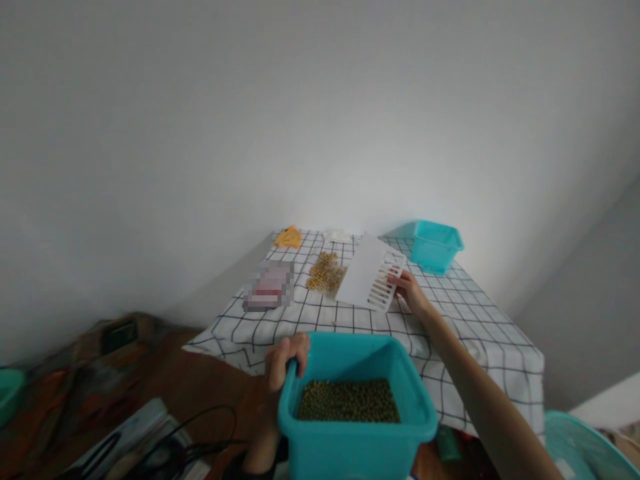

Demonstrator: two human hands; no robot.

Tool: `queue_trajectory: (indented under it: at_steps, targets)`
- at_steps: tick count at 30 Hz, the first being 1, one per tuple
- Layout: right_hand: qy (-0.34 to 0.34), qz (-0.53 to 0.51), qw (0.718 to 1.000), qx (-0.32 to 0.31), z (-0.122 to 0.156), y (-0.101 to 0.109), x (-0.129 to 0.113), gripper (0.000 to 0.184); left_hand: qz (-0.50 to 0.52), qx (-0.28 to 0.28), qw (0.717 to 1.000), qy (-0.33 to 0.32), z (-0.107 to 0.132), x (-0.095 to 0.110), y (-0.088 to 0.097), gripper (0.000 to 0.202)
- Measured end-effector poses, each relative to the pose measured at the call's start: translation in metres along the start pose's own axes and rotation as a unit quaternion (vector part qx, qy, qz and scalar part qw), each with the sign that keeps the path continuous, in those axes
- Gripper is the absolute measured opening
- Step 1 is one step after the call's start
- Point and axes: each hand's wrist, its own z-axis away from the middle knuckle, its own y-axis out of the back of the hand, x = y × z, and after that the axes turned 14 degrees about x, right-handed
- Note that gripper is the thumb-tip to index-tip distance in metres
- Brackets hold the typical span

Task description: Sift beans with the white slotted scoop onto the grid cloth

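Teal tub [357, 433] of green beans [349, 400] sits nearest, just before the desk [475, 320] front edge; left hand [286, 360] clamps its rim. Right hand [411, 291] pinches 1 white slotted tray [371, 273], tilted beside loose yellow beans [325, 272]. Judged step: sieving beans. Next move would call for a level tray and a steadied tub.

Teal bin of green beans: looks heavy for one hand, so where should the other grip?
Probably the right rim of the teal bin, from the right, opposite the left hand clasping its left corner. The outturned lip offers a hooking ledge; opposed grips should keep the beans level.
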Motion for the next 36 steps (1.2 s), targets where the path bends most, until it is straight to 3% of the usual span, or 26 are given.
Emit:
queue_trajectory:
  at_steps: [4, 10, 14, 18, 23, 30, 36]
  targets:
    - [-0.005, 0.001, 1.000, -0.022, 0.003, -0.002, -0.002, 0.027, 0.003, -0.007, 1.000, 0.000, -0.001, 0.000, 0.001, 0.068]
    - [-0.083, 0.021, 0.987, -0.138, 0.015, -0.006, -0.004, 0.026, -0.001, -0.028, 1.000, -0.013, -0.007, -0.001, 0.009, 0.070]
    - [-0.111, 0.011, 0.978, -0.175, 0.018, -0.002, -0.003, 0.026, -0.001, -0.025, 0.999, -0.025, -0.009, -0.001, 0.014, 0.070]
    - [-0.108, 0.003, 0.982, -0.152, 0.015, 0.000, -0.001, 0.027, 0.000, -0.030, 0.999, -0.027, -0.009, 0.000, 0.014, 0.069]
    - [-0.052, -0.001, 0.995, -0.088, 0.008, -0.003, -0.001, 0.028, 0.006, -0.034, 0.999, -0.028, -0.010, 0.001, 0.012, 0.071]
    - [-0.045, 0.030, 0.988, -0.142, 0.008, -0.005, 0.001, 0.029, -0.004, -0.025, 1.000, -0.010, -0.011, 0.004, 0.011, 0.071]
    - [-0.007, 0.046, 0.991, -0.126, 0.004, -0.004, 0.006, 0.037, 0.006, -0.024, 1.000, 0.006, -0.012, 0.008, 0.013, 0.067]
